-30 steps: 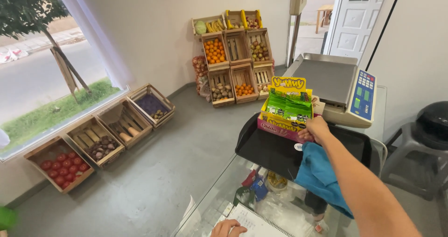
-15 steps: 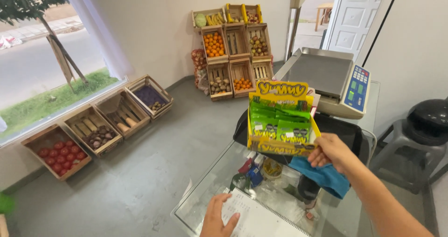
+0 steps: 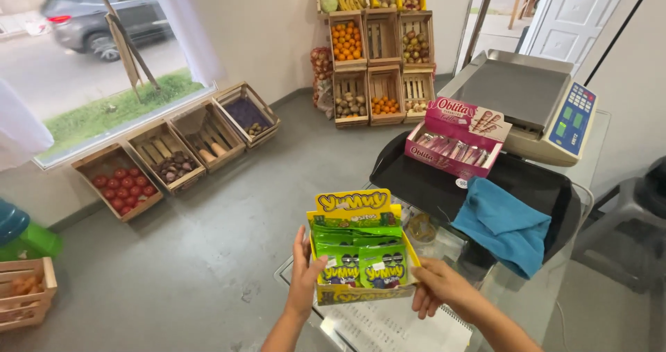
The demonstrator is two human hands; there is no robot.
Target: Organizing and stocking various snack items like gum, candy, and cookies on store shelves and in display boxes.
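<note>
I hold a yellow display box of green snack packets [image 3: 358, 249] over the near end of a glass counter [image 3: 596, 158]. My left hand [image 3: 303, 274] grips its left side and my right hand [image 3: 438, 287] grips its lower right corner. A spiral notebook [image 3: 395, 328] lies on the glass just below the box. Farther back, a pink display box of wrapped sticks [image 3: 458, 137] stands on a black tray [image 3: 444, 185]. On the tray's right part lies a blue cloth [image 3: 506, 226].
A weighing scale with a steel platform [image 3: 527, 95] stands behind the tray. Wooden crates of fruit and vegetables [image 3: 378, 47] are stacked against the far wall, and more crates [image 3: 173, 151] line the window. A dark chair [image 3: 624, 220] is at the right.
The yellow box came down from the tray toward me, and my left hand rose off the notebook to take its left side. The pink box now shows on the tray.
</note>
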